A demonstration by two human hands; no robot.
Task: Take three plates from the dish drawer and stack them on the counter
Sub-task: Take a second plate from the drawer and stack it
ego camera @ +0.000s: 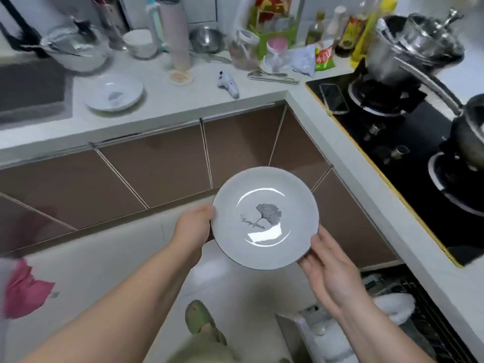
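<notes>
A white plate with a grey leaf print hangs in the air in front of the brown cabinet fronts, level and face up. My left hand grips its left rim. My right hand holds its lower right rim from beneath. A matching plate lies on the white counter at the upper left, beside the sink. The open dish drawer shows at the lower right under the counter, with white dishes in a dark wire rack.
A sink sits at far left. Bowls, a tall cup, jars, bottles and utensils crowd the back of the counter. A black cooktop at right carries steel pots. My foot in a green slipper stands on the floor.
</notes>
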